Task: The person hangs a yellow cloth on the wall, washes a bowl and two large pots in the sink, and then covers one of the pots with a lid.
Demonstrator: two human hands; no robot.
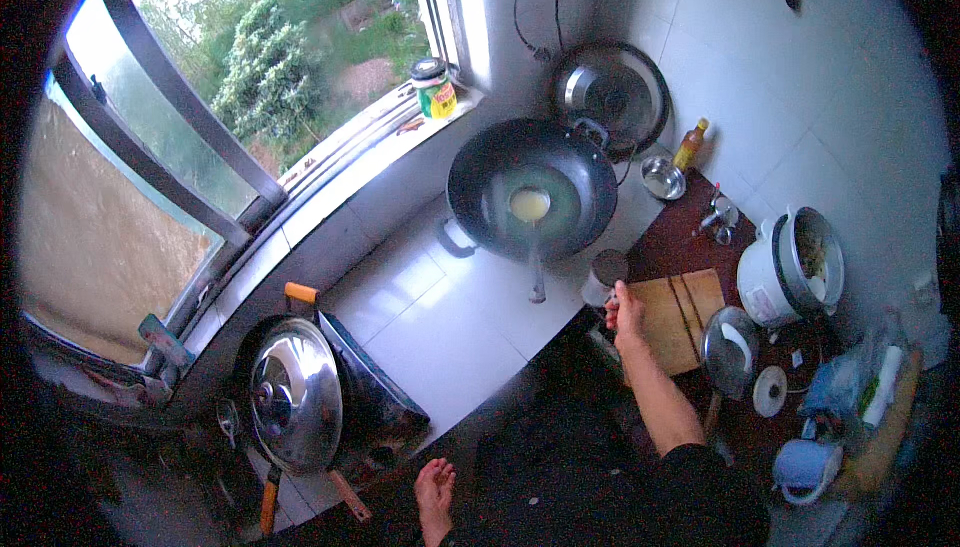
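My right hand (628, 314) is over the near edge of the white tiled counter, its fingers curled beside a cup-like container (606, 277). Whether it touches that container or grips anything is unclear. Low in the view hangs my left hand (435, 488), fingers loosely bent, with nothing seen in it. A large dark wok (480, 164) stands on the counter ahead. In it sits a ladle (535, 269) with pale yellowish liquid in its bowl, the handle reaching out over the near rim.
A lidded pan (296, 397) stands at left on a stove. At right are a wooden cutting board (667, 322) with chopsticks (686, 299), a rice cooker (761, 280), a glass lid (727, 352) and a blue mug (802, 468). A large lid (611, 100) leans behind the wok, near a metal bowl (663, 177).
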